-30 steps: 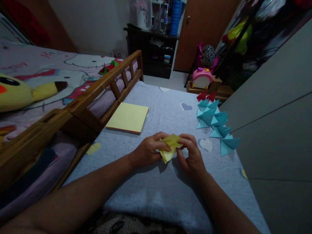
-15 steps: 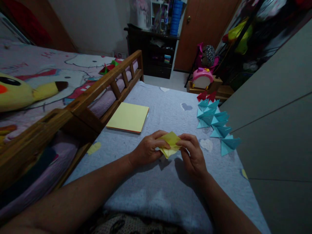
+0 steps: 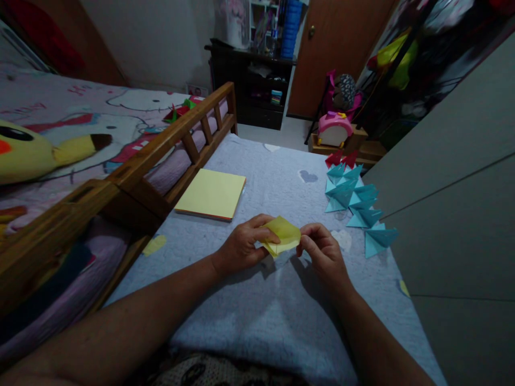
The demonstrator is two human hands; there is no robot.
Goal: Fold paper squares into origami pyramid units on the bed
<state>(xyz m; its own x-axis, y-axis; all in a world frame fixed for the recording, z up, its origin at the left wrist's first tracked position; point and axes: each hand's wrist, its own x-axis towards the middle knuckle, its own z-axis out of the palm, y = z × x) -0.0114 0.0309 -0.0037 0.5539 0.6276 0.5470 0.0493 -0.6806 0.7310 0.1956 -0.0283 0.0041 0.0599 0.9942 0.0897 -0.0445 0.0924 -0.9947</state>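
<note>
A small folded piece of yellow paper (image 3: 285, 234) is held above the bedspread. My left hand (image 3: 247, 241) is closed on its left part, thumb on top and fingers beneath. At its right corner, the curled fingertips of my right hand (image 3: 322, 247) pinch the edge. Beyond my left hand lies a square stack of paper (image 3: 213, 193) with a pale yellow sheet on top. Several folded light-blue paper pieces (image 3: 364, 214) stand in a cluster to the right, with red folded ones (image 3: 341, 159) behind them.
A wooden rail (image 3: 161, 139) runs along the left, with a yellow plush toy (image 3: 28, 153) on the bed beyond. A pale panel (image 3: 454, 214) borders the right side. A pink and white toy case (image 3: 335, 128) sits past the far edge.
My right hand has shifted slightly right and its fingers now meet the paper's right corner. The paper's right side looks more spread out. My left hand has stayed nearly still.
</note>
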